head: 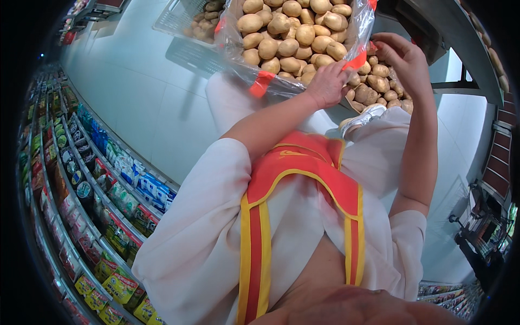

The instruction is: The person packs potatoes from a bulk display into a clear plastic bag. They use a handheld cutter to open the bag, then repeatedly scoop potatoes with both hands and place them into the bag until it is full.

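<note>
A box lined with clear plastic film [280,88] stands before me, full of potatoes [304,35]. Strips of red tape [262,83] are stuck along its rim. At the near right corner, my left hand [331,84] grips the edge of the film beside another red strip [356,61]. My right hand [400,55] is a little farther along the right side, thumb and fingers pinched on a small piece of red tape [371,48] at the film's edge. More potatoes [380,83] lie lower down, below and between my hands.
A white perforated plastic basket [178,20] holding potatoes stands at the far left. Shelves of packaged goods [101,195] run along my left. A dark display stand [467,44] rises at the right. My shoe [363,118] is close to the lower potatoes.
</note>
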A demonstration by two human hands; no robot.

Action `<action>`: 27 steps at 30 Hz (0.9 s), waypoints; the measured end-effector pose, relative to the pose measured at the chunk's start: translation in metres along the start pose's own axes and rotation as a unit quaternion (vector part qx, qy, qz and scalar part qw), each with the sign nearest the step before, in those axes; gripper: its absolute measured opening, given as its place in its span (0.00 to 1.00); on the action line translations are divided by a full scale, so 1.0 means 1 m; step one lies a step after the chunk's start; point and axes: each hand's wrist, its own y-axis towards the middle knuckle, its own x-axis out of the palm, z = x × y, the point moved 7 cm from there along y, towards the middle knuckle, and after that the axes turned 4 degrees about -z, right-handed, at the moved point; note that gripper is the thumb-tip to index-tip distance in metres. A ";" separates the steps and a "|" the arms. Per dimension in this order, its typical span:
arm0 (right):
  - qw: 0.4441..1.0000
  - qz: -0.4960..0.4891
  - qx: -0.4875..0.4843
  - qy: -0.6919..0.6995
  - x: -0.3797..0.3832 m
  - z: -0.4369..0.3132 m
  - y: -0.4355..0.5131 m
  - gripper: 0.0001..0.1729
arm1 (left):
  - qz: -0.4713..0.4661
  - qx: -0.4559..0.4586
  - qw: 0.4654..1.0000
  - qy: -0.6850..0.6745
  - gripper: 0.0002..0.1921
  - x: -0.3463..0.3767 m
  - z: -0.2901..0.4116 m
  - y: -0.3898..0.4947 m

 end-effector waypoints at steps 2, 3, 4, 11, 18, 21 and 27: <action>0.991 0.024 0.067 0.115 -0.018 0.033 0.002 0.14 | 0.014 -0.030 0.998 -0.047 0.26 -0.014 -0.004 -0.011; 0.979 0.037 0.094 0.175 -0.026 0.046 0.003 0.14 | 0.023 -0.043 0.997 -0.065 0.25 -0.022 -0.011 -0.013; 0.969 0.059 0.090 0.223 -0.034 0.050 0.004 0.13 | 0.032 -0.070 0.995 -0.061 0.20 -0.032 -0.019 -0.019; 0.914 0.172 0.032 0.366 -0.068 0.061 0.004 0.17 | 0.101 -0.110 0.987 0.059 0.11 -0.079 -0.110 -0.006; 0.925 0.162 0.048 0.342 -0.041 0.055 0.006 0.14 | 0.024 -0.317 0.942 -0.107 0.15 -0.035 -0.205 0.059; 0.926 0.154 0.055 0.340 -0.039 0.047 0.006 0.14 | 0.004 -0.205 0.976 0.070 0.27 -0.017 -0.170 0.107; 0.931 0.180 0.056 0.314 -0.045 0.046 0.007 0.13 | -0.076 -0.198 0.969 0.123 0.31 0.043 -0.166 0.149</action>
